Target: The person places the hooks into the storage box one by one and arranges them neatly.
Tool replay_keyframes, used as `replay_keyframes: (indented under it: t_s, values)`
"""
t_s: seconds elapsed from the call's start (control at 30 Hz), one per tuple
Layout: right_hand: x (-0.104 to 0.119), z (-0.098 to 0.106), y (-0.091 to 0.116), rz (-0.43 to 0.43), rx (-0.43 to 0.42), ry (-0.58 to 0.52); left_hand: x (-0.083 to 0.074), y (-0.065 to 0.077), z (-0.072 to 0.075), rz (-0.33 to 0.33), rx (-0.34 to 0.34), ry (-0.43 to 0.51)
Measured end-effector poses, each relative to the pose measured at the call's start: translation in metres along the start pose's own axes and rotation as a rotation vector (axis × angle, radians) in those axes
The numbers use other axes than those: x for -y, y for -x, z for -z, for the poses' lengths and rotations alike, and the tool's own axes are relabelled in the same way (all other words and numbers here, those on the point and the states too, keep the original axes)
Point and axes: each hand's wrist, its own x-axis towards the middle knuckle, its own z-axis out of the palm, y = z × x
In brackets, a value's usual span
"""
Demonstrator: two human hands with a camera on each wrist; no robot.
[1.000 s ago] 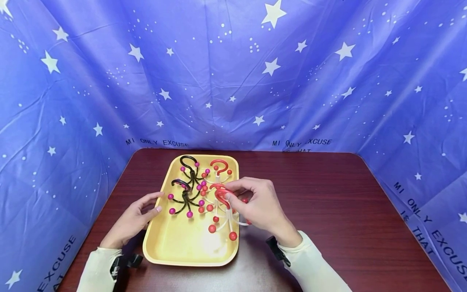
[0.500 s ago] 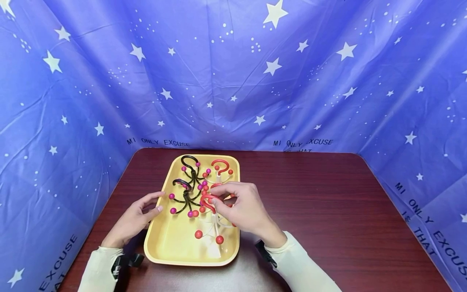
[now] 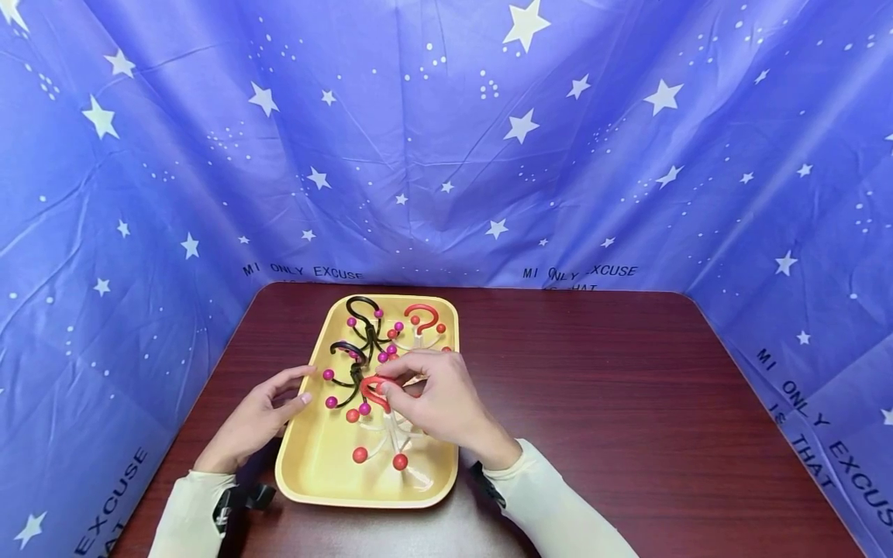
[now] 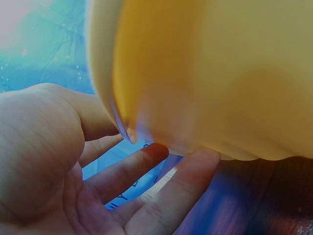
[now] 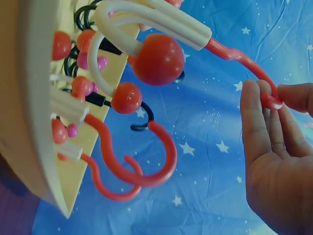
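Note:
My right hand [image 3: 449, 403] pinches the red hooked handle of a head massager [image 5: 181, 27] between thumb and fingertips. Its white legs end in red balls and hang over the near right part of the yellow tray [image 3: 314, 480]. Two more red-and-white head massagers stand in the tray; one red hook [image 3: 422, 312] shows at the far right, the other [image 5: 168, 152] only in the right wrist view. To their left are two black head massagers [image 3: 357, 380] with magenta balls. Relaxed fingers of my left hand [image 3: 240, 426] rest against the tray's left rim.
The tray lies on a dark red-brown wooden table [image 3: 593, 403], left of its middle. A blue curtain [image 3: 446, 155] with white stars surrounds the table at the back and both sides. Black straps [image 3: 240, 504] sit on the wrists.
My right hand has moved left with the red-and-white head massager, from the tray's right rim to further inside it. The left hand has kept its place at the left rim.

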Motion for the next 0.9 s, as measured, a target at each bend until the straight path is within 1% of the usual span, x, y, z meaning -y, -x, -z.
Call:
replay_keyframes:
  t_s: [0.23,0.43,0.6,0.67,0.9]
  values:
    - [-0.002,-0.015,-0.001,0.011,0.041,0.047,0.003,0.000,-0.002,-0.002,0.006,0.003]
    - [0.001,-0.023,-0.005,0.026,0.072,0.053,0.001,0.000,-0.002,-0.005,-0.007,0.001]
    - [0.003,-0.031,-0.009,0.046,0.110,0.107,0.001,0.000,-0.001,-0.002,-0.007,-0.013]
    - [0.003,-0.035,-0.011,0.045,0.130,0.116,0.001,0.000,-0.001,0.001,-0.010,-0.017]
    - [0.004,-0.043,-0.020,-0.001,0.211,0.171,-0.001,0.001,0.000,0.001,-0.008,-0.012]
